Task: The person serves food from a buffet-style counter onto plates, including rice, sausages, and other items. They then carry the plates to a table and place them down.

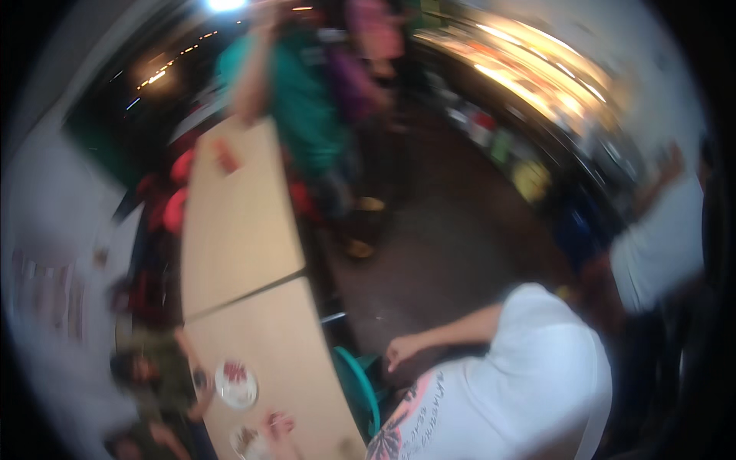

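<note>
Neither of my hands can be made out in the head view, which is smeared by motion. Nearest to me at the lower right is a person in a white T-shirt [506,383] with a dark and pink print. That person's bare arm reaches left, its hand [402,351] curled beside a green chair [360,387]. On the long pale table [268,326] stands a white plate [249,395] with red pieces on it. A second plate [242,443] lies at the lower edge, beside a blurred pinkish shape [278,423] whose kind I cannot tell.
People in dark tops [161,383] are along the table's left side. Across the far end leans a person in green [295,100], near a red item [225,156]. Red chairs [176,211] line the left. Dark floor [452,238] runs toward a lit counter [529,73].
</note>
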### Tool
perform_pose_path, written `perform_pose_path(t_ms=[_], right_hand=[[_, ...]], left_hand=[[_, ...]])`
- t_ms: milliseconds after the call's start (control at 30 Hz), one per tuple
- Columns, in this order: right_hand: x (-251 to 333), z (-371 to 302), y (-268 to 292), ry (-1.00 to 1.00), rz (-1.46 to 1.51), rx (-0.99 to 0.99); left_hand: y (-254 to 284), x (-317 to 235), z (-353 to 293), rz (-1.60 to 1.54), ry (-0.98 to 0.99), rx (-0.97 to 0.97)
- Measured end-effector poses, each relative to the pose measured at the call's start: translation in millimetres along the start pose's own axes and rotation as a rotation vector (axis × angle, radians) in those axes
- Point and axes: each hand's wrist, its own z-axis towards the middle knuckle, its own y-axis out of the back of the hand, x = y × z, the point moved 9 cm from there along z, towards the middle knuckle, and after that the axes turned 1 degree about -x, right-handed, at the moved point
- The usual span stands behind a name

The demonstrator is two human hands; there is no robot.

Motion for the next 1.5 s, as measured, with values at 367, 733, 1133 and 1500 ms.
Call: perform_pose_path(t_ms=[367,733,1133,1500], right_hand=[[-93,-384,167,0.097,0.360,-0.245],[-313,-664,437,-0.205,0.669,-1.431],[-383,-1083,624,-0.578,0.293,-2.359],[-603,-1248,730,-1.102,-0.346,-2.265]], left_hand=[[-680,56,-145,0.904,-0.643,1.612],[-1021,218,-80,1.276,-0.605,1.905],[-1405,166,-341,0.547,-0.860,2.442],[-1598,407,-529,0.329,0.926,1.769]])
